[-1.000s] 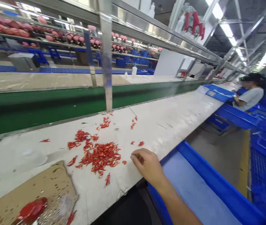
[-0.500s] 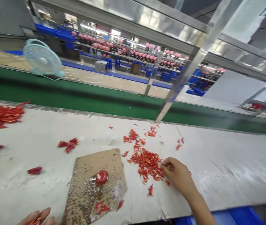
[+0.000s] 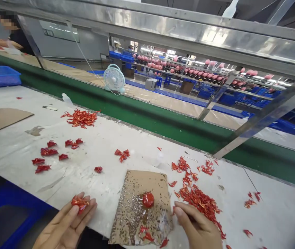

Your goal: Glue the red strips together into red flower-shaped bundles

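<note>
My left hand (image 3: pixel 68 221) is palm up at the table's near edge, its thumb pressing a glossy red petal-like cluster (image 3: pixel 80 203) against the fingers. Right of the cardboard, my right hand (image 3: pixel 198 224) pinches a small red piece (image 3: pixel 174 209), mostly hidden by the fingertips. Between the hands lies the brown cardboard sheet (image 3: pixel 133 183), spotted with dark wet drops. On it sit a round red glue-like blob or cap (image 3: pixel 148 200), whose kind I cannot tell, and a few red scraps (image 3: pixel 146 233). Beyond my right hand spreads a loose heap of small red pieces (image 3: pixel 199 200).
Several red clusters (image 3: pixel 49 151) and a red pile (image 3: pixel 82 118) lie leftward on the white table (image 3: pixel 106 135). Behind runs a green belt (image 3: pixel 147 114) with a metal post (image 3: pixel 261 117). Further off are a fan (image 3: pixel 114 79), a blue basket (image 3: pixel 0 76) and another person (image 3: pixel 20 36).
The view has swung left. My right hand has moved from the red heap leftward to the cardboard's right edge with a small piece. My left hand has risen into fuller view, holding its red cluster.
</note>
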Demonstrator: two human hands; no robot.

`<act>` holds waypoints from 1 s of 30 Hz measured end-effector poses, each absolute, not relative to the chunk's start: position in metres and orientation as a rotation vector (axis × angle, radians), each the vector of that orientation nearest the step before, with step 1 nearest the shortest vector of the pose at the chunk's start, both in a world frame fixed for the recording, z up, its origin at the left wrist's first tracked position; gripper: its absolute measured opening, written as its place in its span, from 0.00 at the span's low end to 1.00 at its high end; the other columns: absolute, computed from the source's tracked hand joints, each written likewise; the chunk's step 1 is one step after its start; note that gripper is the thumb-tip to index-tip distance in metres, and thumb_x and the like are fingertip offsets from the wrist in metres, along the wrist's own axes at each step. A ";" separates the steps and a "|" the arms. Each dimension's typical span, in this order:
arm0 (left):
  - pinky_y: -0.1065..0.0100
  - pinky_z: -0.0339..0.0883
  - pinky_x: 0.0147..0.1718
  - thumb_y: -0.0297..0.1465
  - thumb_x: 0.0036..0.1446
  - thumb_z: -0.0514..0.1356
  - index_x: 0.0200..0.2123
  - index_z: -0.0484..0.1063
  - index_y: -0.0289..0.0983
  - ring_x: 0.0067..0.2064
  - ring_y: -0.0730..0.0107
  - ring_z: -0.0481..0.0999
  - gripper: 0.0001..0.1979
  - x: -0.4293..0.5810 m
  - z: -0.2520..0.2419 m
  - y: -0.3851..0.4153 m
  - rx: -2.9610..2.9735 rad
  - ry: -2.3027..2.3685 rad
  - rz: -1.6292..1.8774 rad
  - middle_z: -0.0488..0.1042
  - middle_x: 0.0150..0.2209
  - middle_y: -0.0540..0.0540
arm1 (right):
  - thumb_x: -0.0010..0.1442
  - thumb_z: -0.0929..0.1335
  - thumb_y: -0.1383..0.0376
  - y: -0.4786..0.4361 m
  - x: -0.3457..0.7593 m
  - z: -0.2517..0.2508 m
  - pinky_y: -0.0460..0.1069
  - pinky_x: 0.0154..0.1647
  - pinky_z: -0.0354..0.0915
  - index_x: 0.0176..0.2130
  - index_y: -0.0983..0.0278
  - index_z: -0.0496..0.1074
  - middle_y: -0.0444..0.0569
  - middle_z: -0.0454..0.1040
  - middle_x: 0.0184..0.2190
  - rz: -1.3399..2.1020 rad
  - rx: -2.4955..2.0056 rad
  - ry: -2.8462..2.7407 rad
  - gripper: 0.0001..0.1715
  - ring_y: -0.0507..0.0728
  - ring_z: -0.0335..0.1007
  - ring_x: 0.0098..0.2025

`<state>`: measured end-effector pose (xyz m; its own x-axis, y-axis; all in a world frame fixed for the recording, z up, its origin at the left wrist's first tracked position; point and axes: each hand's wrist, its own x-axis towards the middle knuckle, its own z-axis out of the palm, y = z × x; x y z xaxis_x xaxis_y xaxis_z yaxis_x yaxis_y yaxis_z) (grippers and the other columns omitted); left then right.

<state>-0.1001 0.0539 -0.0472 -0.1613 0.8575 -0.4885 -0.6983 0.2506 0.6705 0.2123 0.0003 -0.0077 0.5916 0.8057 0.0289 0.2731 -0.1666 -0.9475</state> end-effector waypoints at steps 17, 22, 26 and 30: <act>0.81 0.72 0.22 0.34 0.27 0.81 0.37 0.81 0.36 0.27 0.75 0.78 0.28 -0.061 -0.015 0.063 0.095 1.060 1.321 0.83 0.34 0.49 | 0.62 0.71 0.55 0.043 0.170 -0.004 0.50 0.41 0.65 0.34 0.58 0.82 0.46 0.77 0.33 0.911 -1.682 -1.137 0.12 0.58 0.73 0.38; 0.77 0.71 0.26 0.40 0.44 0.75 0.39 0.81 0.37 0.26 0.76 0.74 0.20 -0.025 -0.005 0.045 0.221 0.906 0.946 0.78 0.27 0.45 | 0.59 0.74 0.51 0.029 0.165 0.010 0.49 0.44 0.67 0.34 0.54 0.83 0.46 0.75 0.36 0.915 -1.403 -1.083 0.11 0.57 0.72 0.42; 0.76 0.67 0.24 0.41 0.45 0.75 0.37 0.81 0.36 0.25 0.75 0.71 0.19 0.000 0.007 0.036 0.300 0.756 0.846 0.77 0.26 0.45 | 0.57 0.75 0.49 0.017 0.157 0.014 0.53 0.54 0.67 0.32 0.52 0.84 0.49 0.79 0.43 0.954 -1.145 -1.122 0.12 0.60 0.74 0.50; 0.75 0.67 0.26 0.42 0.46 0.74 0.39 0.81 0.34 0.25 0.77 0.69 0.20 0.012 0.015 0.031 0.288 0.708 0.789 0.75 0.27 0.45 | 0.58 0.75 0.51 0.011 0.153 0.008 0.54 0.53 0.70 0.35 0.51 0.84 0.49 0.80 0.38 0.992 -1.045 -1.141 0.08 0.60 0.75 0.49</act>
<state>0.0119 0.0312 0.0154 0.4922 0.7316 -0.4717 -0.5473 0.6814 0.4859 0.1529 0.0112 0.0079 0.1445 0.9668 0.2108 -0.0740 0.2230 -0.9720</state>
